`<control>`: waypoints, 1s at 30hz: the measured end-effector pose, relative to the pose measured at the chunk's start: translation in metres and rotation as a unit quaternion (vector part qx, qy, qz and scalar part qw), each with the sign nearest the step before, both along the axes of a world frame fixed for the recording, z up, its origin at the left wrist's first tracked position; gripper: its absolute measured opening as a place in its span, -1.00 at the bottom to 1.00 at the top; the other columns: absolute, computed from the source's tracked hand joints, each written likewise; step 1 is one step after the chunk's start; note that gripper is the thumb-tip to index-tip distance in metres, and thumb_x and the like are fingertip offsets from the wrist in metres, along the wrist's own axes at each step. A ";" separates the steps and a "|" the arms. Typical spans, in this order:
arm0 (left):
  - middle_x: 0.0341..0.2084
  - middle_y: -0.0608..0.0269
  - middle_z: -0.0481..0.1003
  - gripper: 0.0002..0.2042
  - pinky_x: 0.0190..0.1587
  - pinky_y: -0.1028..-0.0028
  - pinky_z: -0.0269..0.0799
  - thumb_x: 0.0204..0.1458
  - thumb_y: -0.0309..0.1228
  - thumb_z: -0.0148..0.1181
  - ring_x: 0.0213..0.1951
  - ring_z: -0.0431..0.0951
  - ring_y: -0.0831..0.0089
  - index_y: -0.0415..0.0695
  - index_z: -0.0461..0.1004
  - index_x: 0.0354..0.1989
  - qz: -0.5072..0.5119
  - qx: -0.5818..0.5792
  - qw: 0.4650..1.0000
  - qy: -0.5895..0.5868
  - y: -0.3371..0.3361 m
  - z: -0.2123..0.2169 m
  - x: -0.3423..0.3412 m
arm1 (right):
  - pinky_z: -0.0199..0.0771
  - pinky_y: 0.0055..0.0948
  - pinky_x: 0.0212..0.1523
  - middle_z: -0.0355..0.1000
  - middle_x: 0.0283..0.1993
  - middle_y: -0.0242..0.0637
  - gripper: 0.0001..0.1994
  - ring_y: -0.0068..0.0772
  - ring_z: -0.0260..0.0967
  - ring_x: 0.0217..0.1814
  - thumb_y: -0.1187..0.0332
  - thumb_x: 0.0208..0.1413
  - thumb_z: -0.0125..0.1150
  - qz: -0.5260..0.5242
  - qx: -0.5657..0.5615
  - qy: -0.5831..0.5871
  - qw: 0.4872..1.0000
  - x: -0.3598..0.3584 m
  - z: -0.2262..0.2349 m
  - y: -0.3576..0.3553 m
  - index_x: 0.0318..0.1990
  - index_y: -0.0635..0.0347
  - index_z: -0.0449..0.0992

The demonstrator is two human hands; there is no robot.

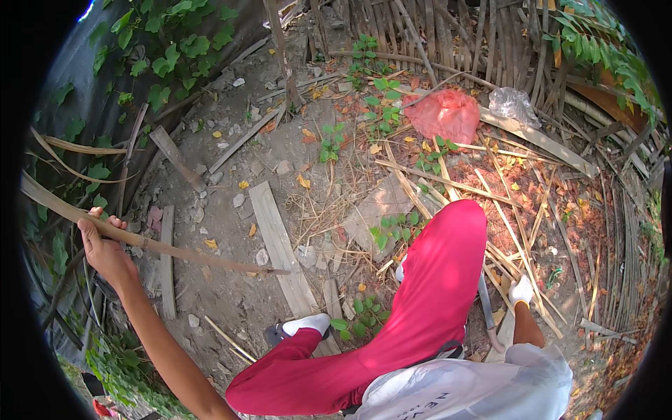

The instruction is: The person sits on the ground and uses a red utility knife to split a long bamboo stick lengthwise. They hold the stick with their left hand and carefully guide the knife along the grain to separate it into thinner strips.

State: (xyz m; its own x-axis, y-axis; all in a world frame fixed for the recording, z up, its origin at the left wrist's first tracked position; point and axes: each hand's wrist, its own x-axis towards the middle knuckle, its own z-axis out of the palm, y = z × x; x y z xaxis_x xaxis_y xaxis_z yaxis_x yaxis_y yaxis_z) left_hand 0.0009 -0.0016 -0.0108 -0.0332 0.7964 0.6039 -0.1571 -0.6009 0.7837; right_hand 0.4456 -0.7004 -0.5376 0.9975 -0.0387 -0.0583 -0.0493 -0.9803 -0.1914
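My bare left hand [106, 246] is raised at the left, its fingers round a long bamboo piece [185, 253]. The piece's thick end is at the upper left, and its thin tip points to the right over a flat wooden board [273, 227]. At the right, my right hand [521, 290] wears a white glove and is closed, low among split bamboo strips [514, 217]. What it holds, if anything, is hidden. Beside my right leg, between knee and hand, a tool with a grey blade and a curved handle [495, 340] shows in part.
A red plastic bag [444, 117] and a clear plastic bag [513, 105] lie near a stick fence [448, 31]. A thin post [283, 56] stands at the back. Leafy vines hang over dark sheeting [59, 150] on the left. Stones, planks and small plants dot the dirt ground.
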 end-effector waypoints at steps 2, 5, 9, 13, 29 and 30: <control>-0.12 0.26 0.47 -0.59 -0.22 0.35 0.44 0.36 -0.02 0.01 -0.33 0.44 0.44 -0.19 0.39 -0.03 -0.011 0.002 1.000 -0.007 0.006 0.000 0.000 | 0.40 -0.12 0.25 0.49 0.06 0.18 -0.61 0.14 0.43 0.19 0.30 0.17 0.13 0.119 -0.037 0.003 0.992 0.044 -0.012 -0.009 0.09 0.34 0.49; -0.13 0.26 0.46 -0.58 -0.23 0.37 0.43 0.36 -0.01 0.02 -0.33 0.44 0.44 -0.20 0.39 -0.03 -0.018 0.000 1.000 -0.016 0.010 -0.007 0.001 | 0.39 -0.25 0.30 0.48 0.16 0.10 -0.62 0.09 0.41 0.26 0.32 0.14 0.07 0.123 -0.119 0.115 0.978 0.092 -0.042 -0.009 0.10 0.26 0.50; -0.13 0.26 0.45 -0.57 -0.24 0.36 0.43 0.36 0.00 0.02 -0.34 0.43 0.44 -0.20 0.39 -0.04 -0.013 0.008 1.000 0.007 -0.002 -0.001 0.006 | 0.45 -0.13 0.27 0.47 0.23 0.01 -0.58 0.03 0.40 0.31 0.26 0.14 0.12 0.053 -0.142 0.231 0.961 0.085 -0.020 0.037 0.15 0.09 0.53; -0.12 0.27 0.45 -0.56 -0.25 0.36 0.43 0.35 0.01 0.01 -0.34 0.44 0.44 -0.20 0.40 -0.05 -0.008 0.004 1.000 0.009 0.000 -0.003 0.007 | 0.51 -0.16 0.17 0.58 0.00 0.10 -0.64 0.10 0.51 0.15 0.17 0.10 0.12 0.110 -0.154 0.227 0.955 0.087 0.001 0.029 -0.09 0.21 0.65; -0.09 0.24 0.46 -0.59 -0.21 0.38 0.46 0.37 -0.02 -0.01 -0.34 0.44 0.43 -0.17 0.43 -0.06 -0.001 0.009 1.000 0.000 0.003 -0.004 -0.011 | 0.54 0.00 -0.11 0.59 -0.29 0.02 -0.72 0.15 0.56 -0.15 0.17 -0.02 0.37 0.135 0.038 0.012 0.990 0.050 0.118 0.054 -0.16 0.02 0.61; -0.09 0.24 0.46 -0.60 -0.21 0.38 0.46 0.38 -0.02 -0.02 -0.34 0.44 0.43 -0.18 0.43 -0.06 -0.001 0.009 1.000 0.000 0.003 -0.004 -0.010 | 0.54 0.00 -0.11 0.59 -0.29 0.02 -0.73 0.16 0.56 -0.15 0.24 0.00 0.34 0.144 0.058 -0.004 0.988 0.052 0.114 0.054 -0.13 0.03 0.60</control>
State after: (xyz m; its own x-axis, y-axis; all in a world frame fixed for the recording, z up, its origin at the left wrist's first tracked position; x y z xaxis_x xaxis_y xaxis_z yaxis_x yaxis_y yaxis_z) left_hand -0.0089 0.0011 -0.0150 -0.0323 0.7857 0.6177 -0.1589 -0.6142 0.7730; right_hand 0.4973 -0.6464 -0.4233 0.9665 0.2539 -0.0372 0.2313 -0.9248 -0.3020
